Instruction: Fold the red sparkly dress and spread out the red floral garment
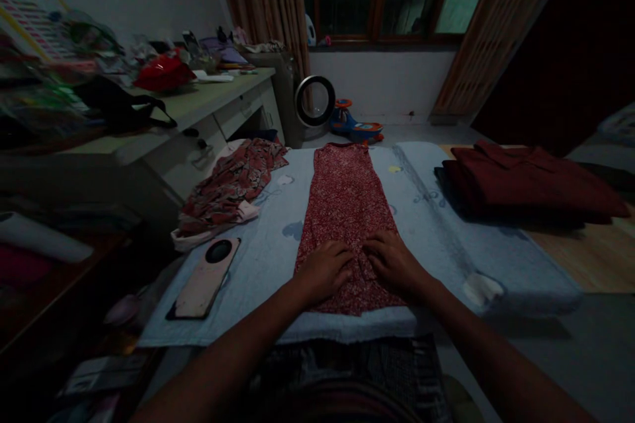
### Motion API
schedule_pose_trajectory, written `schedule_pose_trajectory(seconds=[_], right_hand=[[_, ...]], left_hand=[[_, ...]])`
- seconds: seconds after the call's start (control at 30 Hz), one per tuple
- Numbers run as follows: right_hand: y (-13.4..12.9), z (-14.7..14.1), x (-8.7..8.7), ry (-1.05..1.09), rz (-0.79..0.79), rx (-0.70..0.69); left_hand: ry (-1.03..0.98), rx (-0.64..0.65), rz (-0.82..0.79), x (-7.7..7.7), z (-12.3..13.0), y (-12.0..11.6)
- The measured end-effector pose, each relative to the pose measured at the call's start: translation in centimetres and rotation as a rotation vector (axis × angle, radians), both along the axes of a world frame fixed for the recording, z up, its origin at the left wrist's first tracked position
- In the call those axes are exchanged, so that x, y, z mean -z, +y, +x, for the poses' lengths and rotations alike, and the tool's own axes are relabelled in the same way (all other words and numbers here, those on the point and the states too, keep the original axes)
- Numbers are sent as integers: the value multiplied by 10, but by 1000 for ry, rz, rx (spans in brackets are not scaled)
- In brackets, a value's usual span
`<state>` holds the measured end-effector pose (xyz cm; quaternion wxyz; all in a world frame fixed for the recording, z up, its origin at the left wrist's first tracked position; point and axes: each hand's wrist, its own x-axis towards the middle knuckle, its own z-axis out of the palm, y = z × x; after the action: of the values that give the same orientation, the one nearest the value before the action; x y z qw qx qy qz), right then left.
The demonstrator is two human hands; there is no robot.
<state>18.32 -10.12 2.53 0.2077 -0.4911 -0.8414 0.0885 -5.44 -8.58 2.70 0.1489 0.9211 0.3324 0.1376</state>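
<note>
A red garment with a small pale pattern lies lengthwise on a light blue padded cloth. Its dark-edged far end is narrower than the near end; whether it is a skirt or folded trousers I cannot tell. On its near half rests my left hand, fingers slightly bent and pointing right. Opposite, my right hand lies on the same fabric, fingers a little apart. Between the hands the fabric is lightly creased. The undersides of both hands' fingers are hidden.
Left of the garment lie a phone and a crumpled patterned cloth. Folded dark red clothes are stacked at right. A cluttered desk runs along the left wall. Beyond the padded cloth are a round-framed object and a blue ride-on toy.
</note>
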Motion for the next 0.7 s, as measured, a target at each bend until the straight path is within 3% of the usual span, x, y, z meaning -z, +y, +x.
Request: schedule_pose_trajectory(seconds=[0.17,0.5,0.7], right_hand=[[-25,-7,1,-30,18,8],[-36,-20,11,-13,98,77],[-52,-14,5,31,116,56]], left_hand=[[-76,-9,-37,2,-1,-13],[-78,-118,45,8,9,-26],[-35,-85,5,1,8,-32]])
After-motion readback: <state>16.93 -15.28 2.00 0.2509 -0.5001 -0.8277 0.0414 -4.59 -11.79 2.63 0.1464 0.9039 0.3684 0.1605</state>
